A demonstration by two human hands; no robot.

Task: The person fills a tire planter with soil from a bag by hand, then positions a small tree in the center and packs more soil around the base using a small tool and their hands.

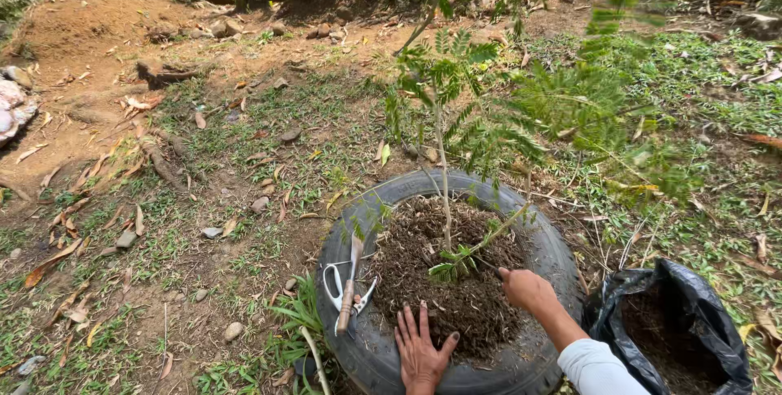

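Note:
A black tyre planter [521, 366] filled with dark soil [456, 281] lies on the ground and holds a thin young tree [444, 191] with feathery green leaves. My left hand [422, 348] rests flat, fingers spread, on the soil at the tyre's near edge. My right hand [525, 287] is closed around a thin dark stick-like tool poking into the soil near the tree's base; the tool is mostly hidden. White-handled scissors [336, 291] and a wooden-handled tool [350, 285] lie on the tyre's left rim.
A black plastic bag [692, 301] of dark soil stands open at the right of the tyre. Patchy grass, dry leaves and small stones cover the ground. A bare earth mound [73, 24] rises at the back left, shrubs along the far edge.

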